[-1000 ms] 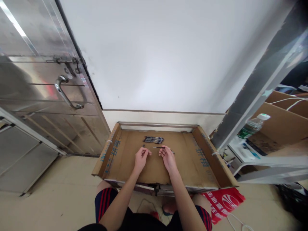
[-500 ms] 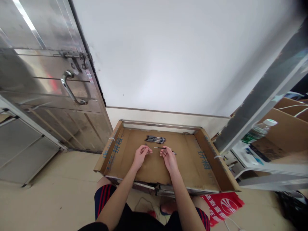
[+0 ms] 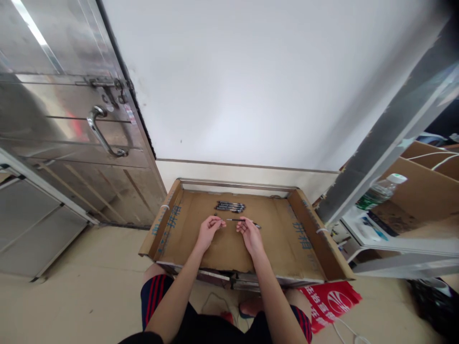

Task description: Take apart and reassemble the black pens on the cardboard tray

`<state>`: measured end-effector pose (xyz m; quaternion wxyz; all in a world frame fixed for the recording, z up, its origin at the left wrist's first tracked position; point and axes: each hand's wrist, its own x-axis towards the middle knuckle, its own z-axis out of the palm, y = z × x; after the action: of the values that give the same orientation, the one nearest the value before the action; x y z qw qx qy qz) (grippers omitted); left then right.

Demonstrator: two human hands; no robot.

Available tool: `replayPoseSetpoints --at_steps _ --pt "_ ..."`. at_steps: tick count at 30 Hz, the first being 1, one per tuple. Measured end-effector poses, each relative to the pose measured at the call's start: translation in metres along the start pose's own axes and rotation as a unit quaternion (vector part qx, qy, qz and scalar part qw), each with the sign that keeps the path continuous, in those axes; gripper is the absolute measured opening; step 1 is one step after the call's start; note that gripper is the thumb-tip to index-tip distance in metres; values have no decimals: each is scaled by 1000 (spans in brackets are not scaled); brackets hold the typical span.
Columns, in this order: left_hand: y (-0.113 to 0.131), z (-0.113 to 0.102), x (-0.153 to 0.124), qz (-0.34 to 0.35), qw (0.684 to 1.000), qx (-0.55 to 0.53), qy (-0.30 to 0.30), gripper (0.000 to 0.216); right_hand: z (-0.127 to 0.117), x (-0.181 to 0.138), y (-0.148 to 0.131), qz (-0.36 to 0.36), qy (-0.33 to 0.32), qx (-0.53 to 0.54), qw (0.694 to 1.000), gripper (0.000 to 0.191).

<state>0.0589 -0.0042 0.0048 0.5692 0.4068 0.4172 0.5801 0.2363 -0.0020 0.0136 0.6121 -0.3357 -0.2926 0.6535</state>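
Note:
In my right hand (image 3: 248, 232) a thin pen refill (image 3: 234, 220) is pinched, its pale tip pointing left toward the other hand. My left hand (image 3: 211, 229) has thumb and fingertips pressed together at a tiny piece too small to name. A short gap separates that piece from the refill tip. Just past my right fingers lies a dark pen part (image 3: 257, 225), partly hidden by the hand. Several dark pens (image 3: 230, 207) lie side by side on the cardboard beyond both hands. A small dark piece (image 3: 215, 214) shows just above my left fingers.
A cardboard-lined tray (image 3: 279, 258) with raised side walls lies under my hands. Behind it is a white wall (image 3: 236, 95), with a metal door (image 3: 71, 124) on the left. A plastic bottle (image 3: 382, 191) and an open cardboard box (image 3: 426, 191) stand on the right.
The hands hold nearly the same pose, with the small piece at my left fingertips slightly more visible. The whole view has shifted a little.

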Motion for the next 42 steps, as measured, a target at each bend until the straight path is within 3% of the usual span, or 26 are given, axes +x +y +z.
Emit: replayPoseSetpoints --at_steps 15,36,42 --pt "-2 -1 2 11 1000 12 2 34 0 2 1 8 2 4 1000 32" --pt "-3 -1 -1 15 999 20 -22 28 3 0 3 -8 -9 -29 1000 29" --pt "0 2 -2 34 995 88 -32 23 3 -1 6 -16 -18 -73 997 31"
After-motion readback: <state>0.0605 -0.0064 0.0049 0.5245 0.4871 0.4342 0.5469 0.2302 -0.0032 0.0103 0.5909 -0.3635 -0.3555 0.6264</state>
